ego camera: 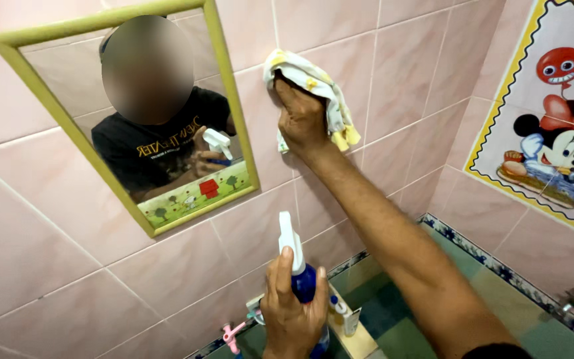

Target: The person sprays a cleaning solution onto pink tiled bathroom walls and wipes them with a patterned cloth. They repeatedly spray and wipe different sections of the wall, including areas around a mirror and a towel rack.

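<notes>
Up high, right hand point(302, 119) presses cloth point(313, 83) to tiles — left hand point(291, 312) grips spray bottle point(298, 266).

Even, fairly bright indoor light, soft shadows. Mild glare on pink tiles point(340, 40) upper centre. Wide-angle bending at frame edges.

You have one camera, on your head. It looks forward and a little down at the pink tiled wall point(48, 266), close up, with the mirror point(230, 86) at the top left.
</notes>
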